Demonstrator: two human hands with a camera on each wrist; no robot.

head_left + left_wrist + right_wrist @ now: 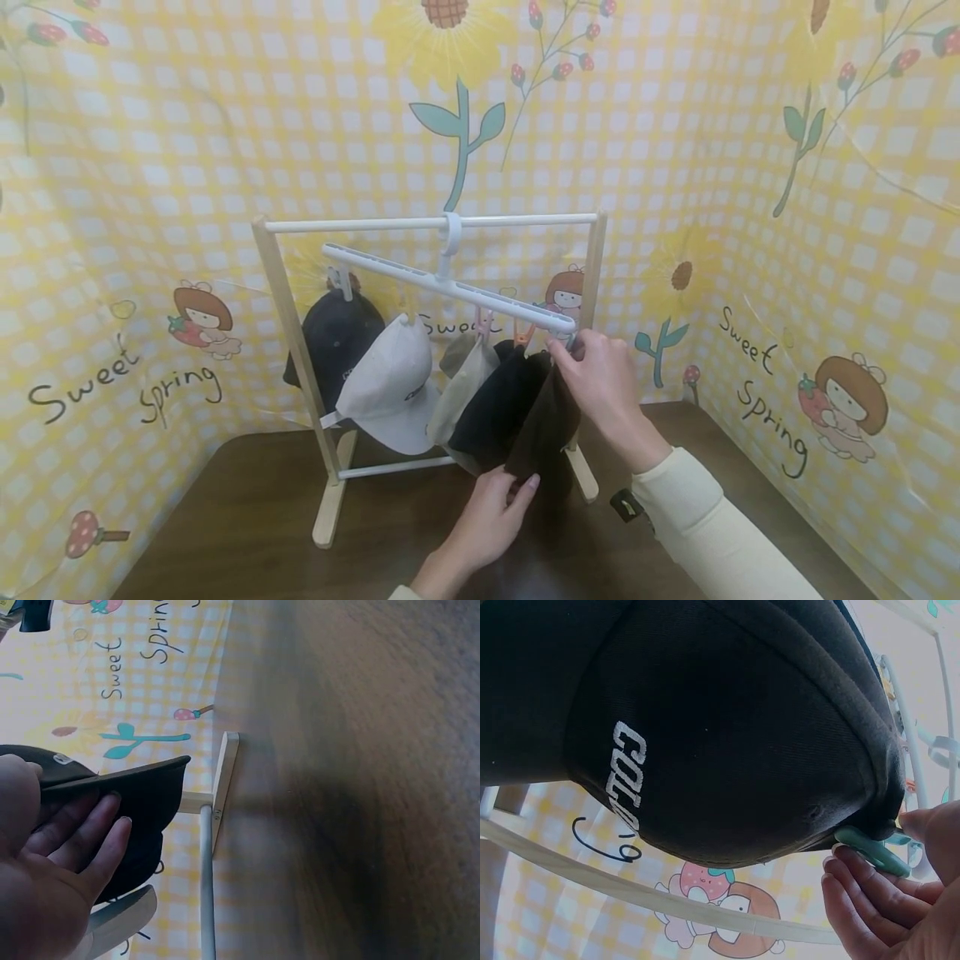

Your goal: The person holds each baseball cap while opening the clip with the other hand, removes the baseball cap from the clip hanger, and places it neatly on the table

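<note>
Counter (240, 500) bearing a wooden rack (297, 354), from whose top bar (525, 220) hangs a white hanger (504, 301), tilted down to the right. At its low end is a dark brown cap (549, 417). The left hand (491, 512) pinches the brim (142, 778); the right hand (603, 379) grips the green clip (874, 851) at the cap's upper edge. For a secure hold, the brim should probably be supported while the clip takes a full fold of cloth, without dragging the hanger lower.

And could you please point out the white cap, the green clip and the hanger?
White cap (388, 375), head view, on its crown.
Green clip (871, 851), right wrist view, on its arm.
Hanger (447, 286), head view, mid-bar.
</note>
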